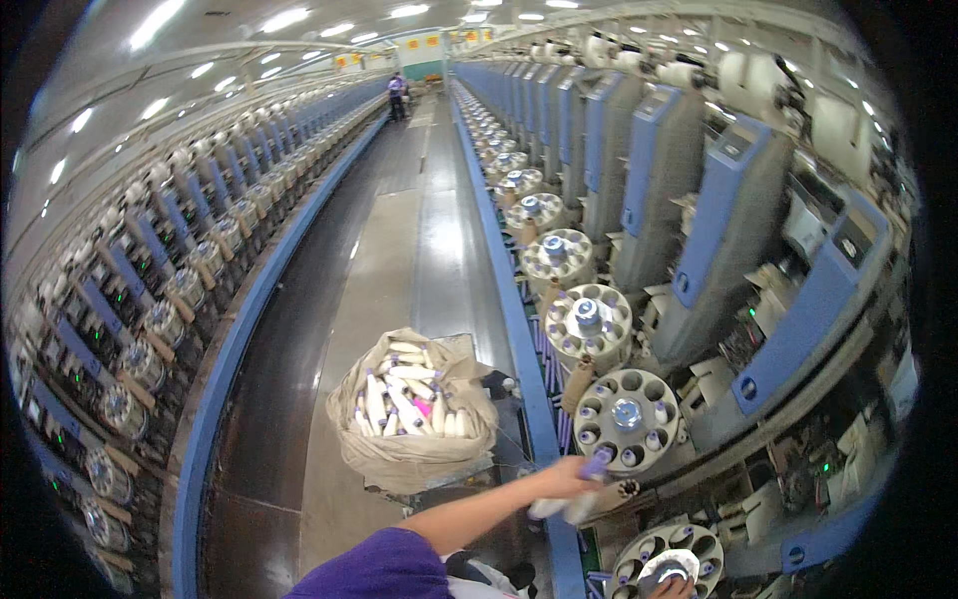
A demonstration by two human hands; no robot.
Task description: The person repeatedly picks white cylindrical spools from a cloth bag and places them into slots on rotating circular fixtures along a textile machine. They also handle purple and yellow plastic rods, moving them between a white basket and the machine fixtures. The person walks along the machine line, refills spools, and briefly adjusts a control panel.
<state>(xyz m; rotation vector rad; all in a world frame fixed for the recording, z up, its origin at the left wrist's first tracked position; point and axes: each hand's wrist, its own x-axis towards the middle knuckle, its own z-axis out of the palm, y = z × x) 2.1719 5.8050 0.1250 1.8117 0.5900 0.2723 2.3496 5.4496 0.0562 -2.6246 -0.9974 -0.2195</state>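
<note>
My left hand [565, 481] is stretched out to the right, closed around yarn bobbins [596, 465] with purple tube ends. White yarn shows below its fingers, smeared by motion. Beyond it stands a round bobbin magazine [626, 413] with several pockets, some holding bobbins. At the lower edge my right hand [673, 587] is partly in view over a nearer magazine [711, 551]. Its fingers are curled at a white and dark thing [667, 565] that I cannot make out. A cloth-lined container [409, 464] full of white yarn bobbins [407, 391] stands left of my left hand.
Winding machines with blue panels [699, 220] line the right side, with more round magazines [557, 256] along them. Another machine row [150, 240] runs along the left. Blue rails [244, 349] edge the aisle [379, 240]. A person [396, 95] stands far down it.
</note>
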